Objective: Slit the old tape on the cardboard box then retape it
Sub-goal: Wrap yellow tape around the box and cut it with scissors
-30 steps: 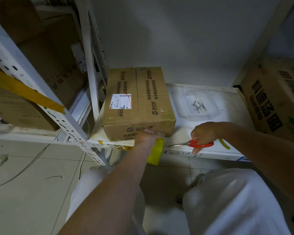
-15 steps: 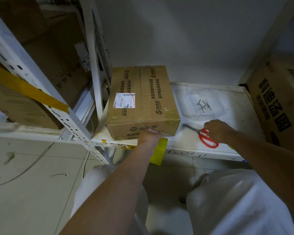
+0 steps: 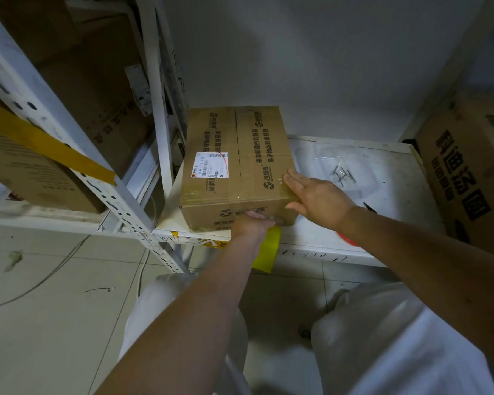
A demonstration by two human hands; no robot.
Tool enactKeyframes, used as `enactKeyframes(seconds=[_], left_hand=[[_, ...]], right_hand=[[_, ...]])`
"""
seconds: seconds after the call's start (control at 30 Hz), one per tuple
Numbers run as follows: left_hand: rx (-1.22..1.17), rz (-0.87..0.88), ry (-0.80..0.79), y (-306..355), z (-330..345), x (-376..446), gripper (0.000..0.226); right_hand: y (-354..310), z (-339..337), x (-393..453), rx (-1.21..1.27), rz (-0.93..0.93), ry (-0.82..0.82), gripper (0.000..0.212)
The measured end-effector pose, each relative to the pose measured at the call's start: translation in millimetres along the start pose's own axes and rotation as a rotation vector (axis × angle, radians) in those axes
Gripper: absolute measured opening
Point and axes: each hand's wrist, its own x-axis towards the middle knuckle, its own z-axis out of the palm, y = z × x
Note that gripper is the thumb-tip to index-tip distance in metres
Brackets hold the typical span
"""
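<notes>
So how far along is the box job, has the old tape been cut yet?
Can't tell whether the tape is slit; the cardboard box looks closed, glossy tape across its near top edge. In hand: left hand braces the front face, right hand lies flat, empty, on the near right corner. The scissors lie on the shelf. Retaping remains.

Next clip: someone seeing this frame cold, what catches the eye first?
The taped cardboard box at the left end of the white shelf, with a white shipping label on its top. Both bare hands are on it: the right hand flat over the near right corner, the left hand against the front face. Red scissors lie on the shelf, mostly hidden under the right forearm.
</notes>
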Motion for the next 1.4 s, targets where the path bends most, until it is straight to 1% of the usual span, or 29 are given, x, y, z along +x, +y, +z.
enactKeyframes(seconds=[0.1, 0.23, 0.4, 0.43, 0.53, 0.6, 0.67, 0.73, 0.83, 0.9, 0.93, 1.0, 1.03, 1.1, 1.17, 1.23, 1.33, 1.4], left_hand=[[0.004, -0.011, 0.006, -1, 1, 0, 0.03], [-0.019, -0.03, -0.001, 2, 1, -1, 0.027], [0.034, -0.038, -0.001, 5, 1, -6, 0.03], [0.039, -0.038, 0.005, 4, 0, -7, 0.028], [0.049, -0.034, -0.001, 0, -1, -11, 0.026], [0.055, -0.036, -0.005, -1, -4, -14, 0.025], [0.057, -0.034, -0.006, 1, -7, -15, 0.023], [0.064, -0.027, 0.001, 2, -13, -18, 0.022], [0.071, -0.028, 0.04, 0, -27, -17, 0.022], [0.073, -0.034, 0.075, -2, -40, -16, 0.016], [0.092, -0.029, 0.096, -2, -47, -18, 0.006], [0.155, -0.007, 0.185, -3, -66, -21, 0.023], [0.179, 0.004, 0.229, -3, -76, -22, 0.026], [0.19, -0.033, 0.305, -4, -98, -24, 0.021], [0.147, -0.077, 0.371, -4, -118, -24, 0.025], [0.059, -0.066, 0.426, -2, -133, -23, 0.031], [-0.042, 0.045, 0.585, 5, -146, -23, 0.03], [-0.152, 0.132, 0.635, 10, -147, -26, 0.022]], right_hand=[[-5, 4, -1, -0.009, 0.038, -0.055, 0.074], [-14, 2, 2, -0.101, 0.1, -0.082, 0.078], [-22, 5, 7, -0.184, 0.162, -0.035, 0.08], [-22, 7, 8, -0.189, 0.157, 0.008, 0.079], [-25, 2, 12, -0.185, 0.122, 0.006, 0.072], [-25, 0, 14, -0.21, 0.111, 0.052, 0.074], [-24, -2, 13, -0.191, 0.086, 0.065, 0.078], [-24, -3, 13, -0.176, 0.071, 0.117, 0.079], [-25, -2, 14, -0.205, 0.063, 0.126, 0.083], [-25, -4, 14, -0.233, 0.064, 0.119, 0.083], [-23, -5, 13, -0.244, 0.057, 0.114, 0.08], [-21, -9, 12, -0.261, 0.029, 0.096, 0.069], [-20, -10, 11, -0.269, 0.011, 0.081, 0.063], [-17, -15, 10, -0.276, -0.023, 0.052, 0.056], [-14, -19, 8, -0.271, -0.042, 0.033, 0.054], [-11, -23, 7, -0.233, -0.039, 0.026, 0.053], [-12, -28, 10, -0.126, 0.011, 0.054, 0.05], [-15, -30, 16, -0.033, 0.124, 0.062, 0.044]])
